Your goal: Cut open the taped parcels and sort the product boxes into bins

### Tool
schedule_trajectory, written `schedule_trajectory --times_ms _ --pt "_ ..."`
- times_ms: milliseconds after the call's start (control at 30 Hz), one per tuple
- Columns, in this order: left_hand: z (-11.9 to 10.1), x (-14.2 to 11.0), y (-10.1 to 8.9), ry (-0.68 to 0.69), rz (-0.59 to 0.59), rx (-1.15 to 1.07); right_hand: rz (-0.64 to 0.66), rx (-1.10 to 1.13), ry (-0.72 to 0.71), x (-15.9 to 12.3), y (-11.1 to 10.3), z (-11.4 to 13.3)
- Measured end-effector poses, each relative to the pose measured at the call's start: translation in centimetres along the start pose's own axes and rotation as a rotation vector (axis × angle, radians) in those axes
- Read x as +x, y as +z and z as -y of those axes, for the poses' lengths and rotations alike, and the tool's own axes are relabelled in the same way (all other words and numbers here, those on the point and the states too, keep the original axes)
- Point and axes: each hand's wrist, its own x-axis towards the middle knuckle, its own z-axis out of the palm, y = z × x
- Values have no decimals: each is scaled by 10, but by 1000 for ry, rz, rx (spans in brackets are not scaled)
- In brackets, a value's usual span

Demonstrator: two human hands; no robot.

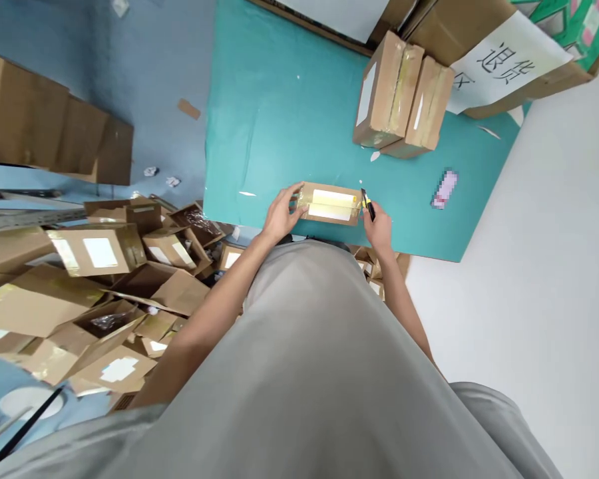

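Note:
A small taped cardboard box (pixel 329 220) with white labels lies at the near edge of the teal tabletop (pixel 279 120). Its left end is gripped by my left hand (pixel 281 214), thumb on the near side and fingers on the far side. My right hand (pixel 378 229) is closed around a yellow-and-black utility knife (pixel 369 207), whose tip is at the right end of the box. Whether the blade touches the cardboard I cannot tell.
Two taped boxes (pixel 394 93) stand at the back right, beside a large carton (pixel 459 30) bearing a paper sign. A pixelated pinkish item (pixel 445 189) lies on the right. Opened cartons (pixel 100 253) are heaped on the floor at left.

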Motion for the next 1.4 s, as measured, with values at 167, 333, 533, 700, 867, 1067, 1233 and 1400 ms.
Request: schedule_trajectory --times_ms 167,333,533,700,867,1067,1233,1400 --pt "2 6 -11 20 78 -13 115 -243 -169 -9 -13 60" --pt "7 13 -11 23 109 -67 381 -565 -282 1 -6 111" --pt "10 17 -11 31 107 -92 424 -684 -382 16 -3 124" --pt "10 17 -11 18 102 -106 426 -741 -447 23 -1 127" --pt "11 17 -10 -6 86 -110 427 -778 -519 34 1 134" --pt "13 14 -6 -14 46 -88 437 -764 -533 37 -7 138" --pt "16 10 0 -29 -6 -128 471 -848 -459 31 -27 108" --pt "12 6 6 -49 -40 -144 448 -865 -462 25 -37 83"
